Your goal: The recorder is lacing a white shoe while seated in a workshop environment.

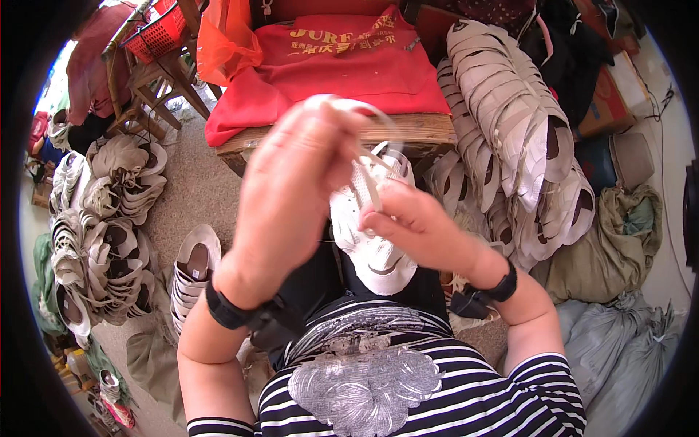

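Observation:
A white shoe upper (386,280) lies over my lap at the front edge of a wooden stool, its toe toward me. My right hand (419,218) is closed in a pinch, thumb and fingers on the upper near its opening. My left hand (291,164) is raised above it to the left and blurred by motion. Its fingers are bent together on a white lace (382,116), which arcs as a smeared loop toward the upper. The lace's end and the left fingertips are hard to make out. Black bands with dark boxes circle both wrists.
A red cloth (335,80) covers the wooden stool (422,131) ahead. Nested shoe uppers (502,95) are piled at right; more uppers (116,240) and a small stack (193,273) stand at left. Grey sacks (619,357) lie at lower right. A red basket (160,36) is at far left.

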A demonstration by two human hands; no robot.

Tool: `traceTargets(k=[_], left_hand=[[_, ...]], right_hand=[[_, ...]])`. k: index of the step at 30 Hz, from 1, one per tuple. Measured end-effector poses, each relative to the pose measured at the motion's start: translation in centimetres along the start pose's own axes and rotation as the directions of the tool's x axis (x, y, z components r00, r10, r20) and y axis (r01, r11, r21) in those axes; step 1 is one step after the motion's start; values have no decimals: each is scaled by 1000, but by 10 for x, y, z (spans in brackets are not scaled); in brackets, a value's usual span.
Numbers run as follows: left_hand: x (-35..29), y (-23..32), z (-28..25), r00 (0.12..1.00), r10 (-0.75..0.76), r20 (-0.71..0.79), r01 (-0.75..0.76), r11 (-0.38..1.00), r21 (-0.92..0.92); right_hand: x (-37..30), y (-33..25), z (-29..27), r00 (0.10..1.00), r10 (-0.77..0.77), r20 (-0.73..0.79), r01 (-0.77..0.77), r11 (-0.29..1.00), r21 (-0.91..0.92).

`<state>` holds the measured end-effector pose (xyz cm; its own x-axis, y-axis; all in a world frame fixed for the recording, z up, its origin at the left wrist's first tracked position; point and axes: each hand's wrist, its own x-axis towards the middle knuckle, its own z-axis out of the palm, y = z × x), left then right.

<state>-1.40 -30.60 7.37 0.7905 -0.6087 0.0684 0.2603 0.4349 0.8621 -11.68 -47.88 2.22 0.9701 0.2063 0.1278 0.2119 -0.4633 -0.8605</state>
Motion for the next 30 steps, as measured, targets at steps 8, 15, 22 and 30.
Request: traceTargets(k=[8,15,22,30], left_hand=[[-8,-5,-139,916,-258,-307,19,793,-609],[-62,-2,-253,785,-316,-533,-95,789,-608],[-98,27,-336,795,-208,-570,-164,830,-533],[-108,51,-378,620,261,-740,-241,961,137]], right_hand=[[-5,22,-55,937,307,-165,37,381,924],[-52,68,-104,851,515,-103,45,123,991],[-101,34,-178,684,647,-337,216,261,941],[-269,48,-325,139,457,-879,438,767,468]])
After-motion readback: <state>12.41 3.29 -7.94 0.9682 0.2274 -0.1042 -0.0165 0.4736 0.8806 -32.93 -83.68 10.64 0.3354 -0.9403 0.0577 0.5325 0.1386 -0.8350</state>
